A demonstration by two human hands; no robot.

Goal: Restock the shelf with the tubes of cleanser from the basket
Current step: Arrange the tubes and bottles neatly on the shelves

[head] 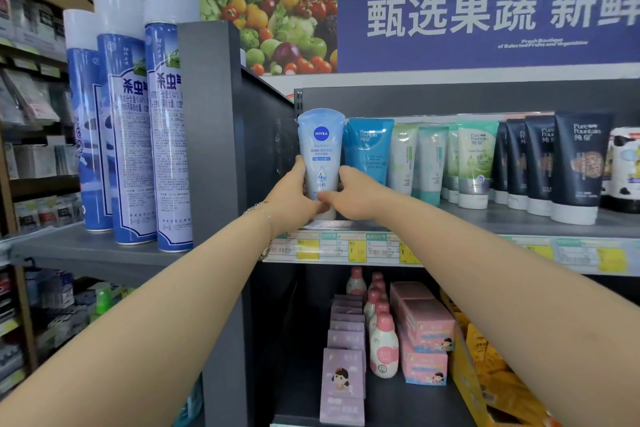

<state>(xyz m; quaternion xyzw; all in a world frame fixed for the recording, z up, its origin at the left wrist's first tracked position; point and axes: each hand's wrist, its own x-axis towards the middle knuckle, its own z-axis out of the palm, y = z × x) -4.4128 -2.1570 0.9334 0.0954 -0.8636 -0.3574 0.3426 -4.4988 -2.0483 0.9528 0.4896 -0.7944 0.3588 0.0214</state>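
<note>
Fingers (300,166) of both hands clasp the cleanser tube (320,149), hiding its cap.

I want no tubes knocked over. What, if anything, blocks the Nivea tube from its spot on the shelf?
Nothing visible does. Both hands, left hand and right hand, hold the Nivea tube upright at the shelf front, between the grey side panel and the blue tube, which stands close on its right.

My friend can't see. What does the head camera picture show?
Two hands, left hand and right hand, hold a light blue tube upright at the left end of a shop shelf, beside a row of other tubes.
</note>
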